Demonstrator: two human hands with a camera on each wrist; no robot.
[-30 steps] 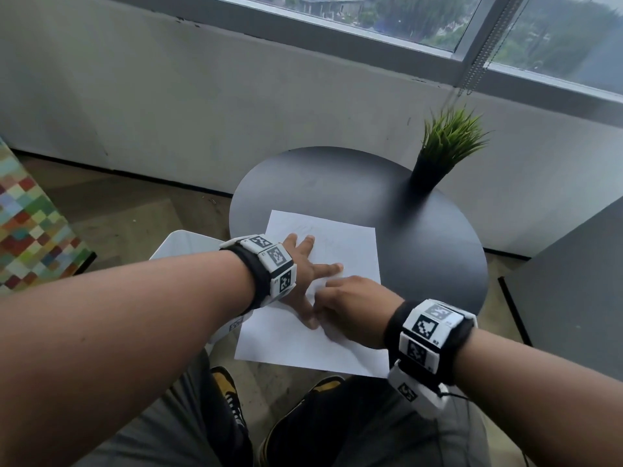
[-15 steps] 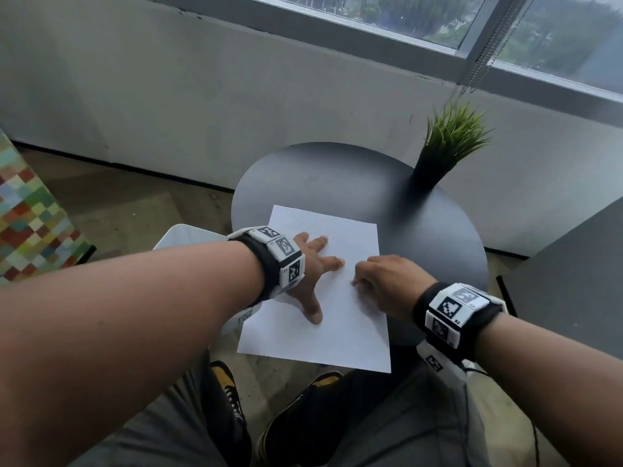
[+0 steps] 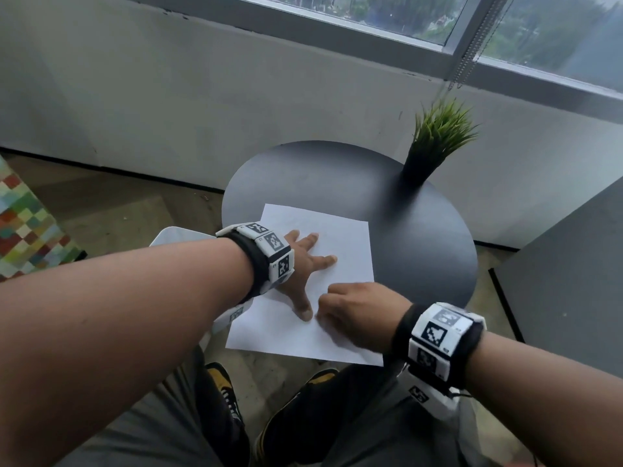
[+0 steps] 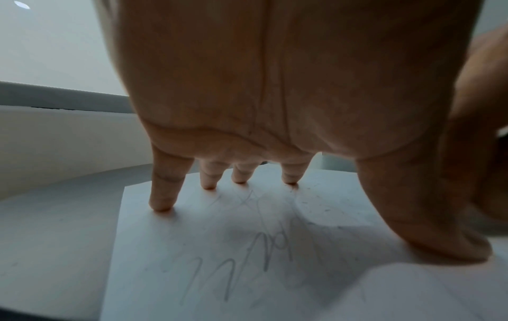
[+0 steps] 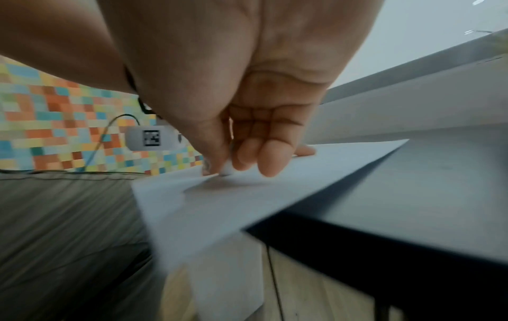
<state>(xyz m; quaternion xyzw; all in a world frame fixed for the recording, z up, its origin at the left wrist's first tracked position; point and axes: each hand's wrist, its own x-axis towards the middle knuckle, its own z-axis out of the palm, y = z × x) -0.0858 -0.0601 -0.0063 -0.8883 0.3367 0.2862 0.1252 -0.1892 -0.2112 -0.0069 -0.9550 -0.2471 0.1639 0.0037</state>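
Observation:
A white sheet of paper (image 3: 340, 237) lies on a round black table (image 3: 421, 247), its near end hanging over the table's edge. Faint pencil scribbles (image 4: 258, 249) mark the sheet. My left hand (image 3: 306, 264) presses the paper flat with spread, straight fingers (image 4: 162, 202) and thumb. My right hand (image 3: 357, 311) is just right of the left thumb, fingers curled. In the right wrist view, its thumb and fingers pinch a small white eraser-like piece (image 5: 226, 170) whose tip touches the paper (image 5: 247, 195). That view is motion-blurred.
A potted grass plant (image 3: 435, 139) stands at the table's far right edge. A white object (image 3: 178, 235) sits on the floor left of the table, with a colourful checked seat (image 3: 23, 227) further left. A grey panel (image 3: 573, 281) stands at the right. My knees and shoes are below the paper.
My right hand slid away to the right across the paper half a second ago and has come back toward my left thumb. My left hand has stayed pressed on the sheet.

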